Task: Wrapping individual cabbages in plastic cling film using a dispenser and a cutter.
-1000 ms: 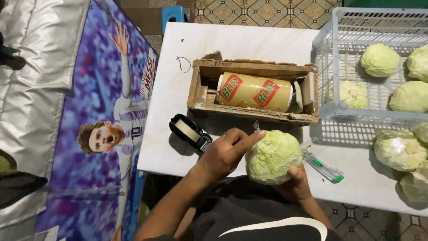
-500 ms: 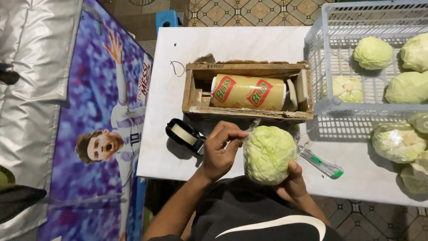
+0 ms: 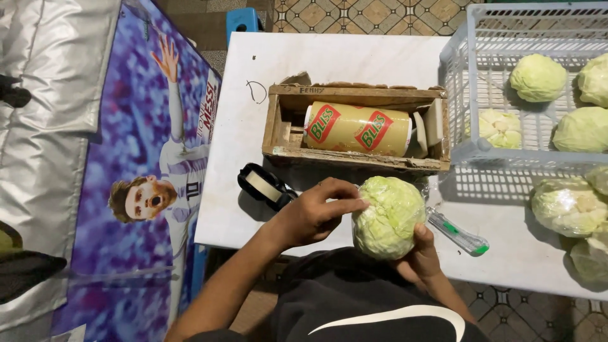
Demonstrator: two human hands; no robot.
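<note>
A pale green cabbage (image 3: 387, 216) wrapped in clear film sits at the near edge of the white table (image 3: 354, 57). My right hand (image 3: 419, 255) cups it from below, thumb on its lower right side. My left hand (image 3: 313, 214) rests against its left side, fingertips pressing the film. A black tape dispenser (image 3: 266, 185) lies just left of my left hand. Behind the cabbage stands a wooden box (image 3: 278, 123) holding a yellow roll of cling film (image 3: 358, 129).
A clear-handled cutter with green parts (image 3: 457, 232) lies right of the cabbage. A white plastic crate (image 3: 462, 82) at the back right holds several cabbages (image 3: 538, 77). More wrapped cabbages (image 3: 569, 206) lie on the table's right side. A printed banner (image 3: 145, 164) hangs left.
My left hand lifted off the cabbage with fingers curled, then came back and now presses flat on its left side. The cabbage stayed in my right hand.
</note>
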